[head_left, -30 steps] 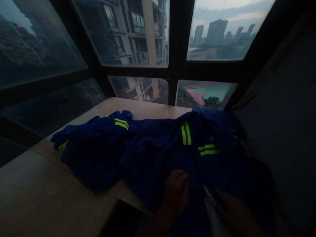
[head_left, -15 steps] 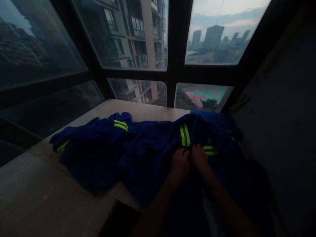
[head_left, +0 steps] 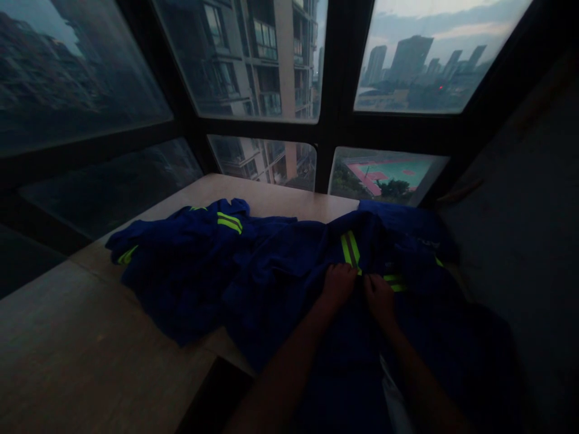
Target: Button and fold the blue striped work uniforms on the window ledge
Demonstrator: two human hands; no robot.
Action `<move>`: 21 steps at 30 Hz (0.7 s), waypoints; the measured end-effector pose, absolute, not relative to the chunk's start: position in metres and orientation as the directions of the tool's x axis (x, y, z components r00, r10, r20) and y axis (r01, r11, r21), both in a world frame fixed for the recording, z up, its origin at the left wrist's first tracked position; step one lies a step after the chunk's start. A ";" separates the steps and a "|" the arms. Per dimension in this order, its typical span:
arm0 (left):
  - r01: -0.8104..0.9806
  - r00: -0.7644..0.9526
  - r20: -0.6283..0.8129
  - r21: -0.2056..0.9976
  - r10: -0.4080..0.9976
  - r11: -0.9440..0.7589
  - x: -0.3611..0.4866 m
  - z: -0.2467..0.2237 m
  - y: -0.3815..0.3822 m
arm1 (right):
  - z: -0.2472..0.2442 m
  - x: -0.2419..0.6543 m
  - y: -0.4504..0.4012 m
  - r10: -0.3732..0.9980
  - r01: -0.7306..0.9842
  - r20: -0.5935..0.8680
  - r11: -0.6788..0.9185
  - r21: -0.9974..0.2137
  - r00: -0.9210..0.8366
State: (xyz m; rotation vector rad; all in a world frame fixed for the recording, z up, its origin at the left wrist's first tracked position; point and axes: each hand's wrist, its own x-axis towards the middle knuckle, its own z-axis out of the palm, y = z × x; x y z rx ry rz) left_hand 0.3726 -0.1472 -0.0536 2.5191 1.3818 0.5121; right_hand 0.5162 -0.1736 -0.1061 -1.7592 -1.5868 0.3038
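Observation:
A dark blue work jacket (head_left: pixel 289 265) with yellow-green reflective stripes lies spread under both hands. My left hand (head_left: pixel 339 283) has its fingers curled on the cloth, just below an upright stripe (head_left: pixel 350 248). Close to its right, my right hand (head_left: pixel 379 295) pinches the fabric beside a short level stripe (head_left: pixel 395 283). A small gap separates the two hands. What exactly sits between the fingertips is too dark to make out beyond the jacket's cloth. Another crumpled blue garment part (head_left: pixel 176 271) with similar stripes spreads to the left; I cannot tell whether it is separate.
The clothes rest on a pale stone sill (head_left: pixel 58 343) below dark-framed windows (head_left: pixel 337 120). A grey wall (head_left: pixel 520 223) rises at the right. Near the front edge is a dark area (head_left: pixel 217 392). Something whitish (head_left: pixel 393 392) shows beneath my right forearm.
The camera view has shifted, so the scene sits a little to the right. My hands have drawn slightly apart, both still on the jacket cloth.

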 end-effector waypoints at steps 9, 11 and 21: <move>0.672 0.420 0.136 0.618 0.897 -0.408 0.364 -0.066 -0.149 | -0.101 0.536 -0.168 0.841 0.588 0.134 -0.245 -0.771 0.525; 0.635 0.356 0.125 0.694 0.926 -0.338 0.357 -0.065 -0.152 | -0.098 0.544 -0.166 0.804 0.529 0.096 -0.290 -0.797 0.586; 0.181 -0.017 0.127 0.976 0.992 -0.121 0.281 0.028 -0.107 | -0.042 0.606 -0.162 0.719 0.321 -0.044 -0.363 -0.875 0.694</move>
